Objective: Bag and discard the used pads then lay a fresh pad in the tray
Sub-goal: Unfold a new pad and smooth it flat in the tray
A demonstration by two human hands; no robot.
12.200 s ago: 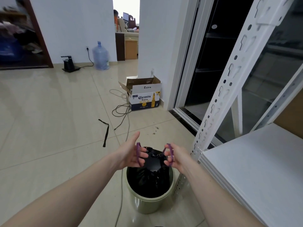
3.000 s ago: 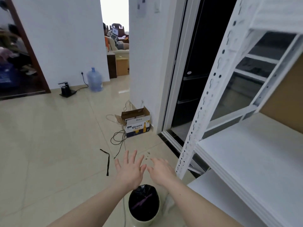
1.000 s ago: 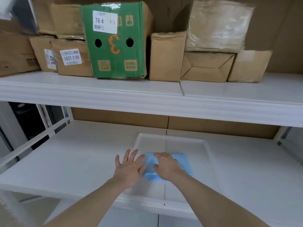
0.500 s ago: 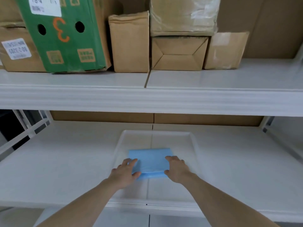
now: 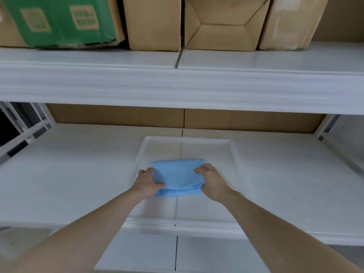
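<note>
Head view, my only feed: worn high, facing forward and down into the white shelving. Close range; both forearms enter from 6 o'clock. Tray sits just below centre; cardboard boxes crowd 12 o'clock. No second view to compare overlap.

Translucent glossy plastic tray, matt blue papery pad, brown cardboard boxes.

- A storeroom.
- White metal shelf under the hands.
- Above the hands, a second shelf packed with cardboard boxes, one green.
</note>
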